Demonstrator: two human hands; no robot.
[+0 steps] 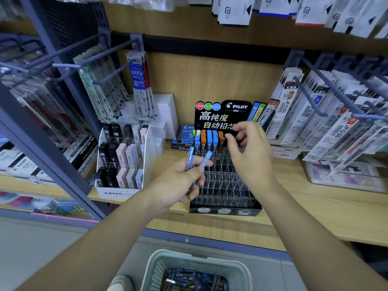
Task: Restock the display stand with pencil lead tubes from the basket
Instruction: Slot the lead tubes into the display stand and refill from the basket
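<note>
Two lead tubes (pixel 206 158) gripped in left hand (pixel 180 181) | right hand (pixel 249 152) grasp unclear, covering stand (pixel 222 185) | MONO rack (pixel 150 148) left

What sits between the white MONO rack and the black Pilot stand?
Head view: white boxes and blue packs at the back, bare shelf in front.

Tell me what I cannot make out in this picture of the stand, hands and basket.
Head view only.
Right hand: its curled fingers hide whether it holds a tube.
Display stand: the right hand covers its back right slots.
Basket: cut off by the bottom edge, so its tubes cannot be counted.
Blue tubes in the left hand: print too small to read.
</note>
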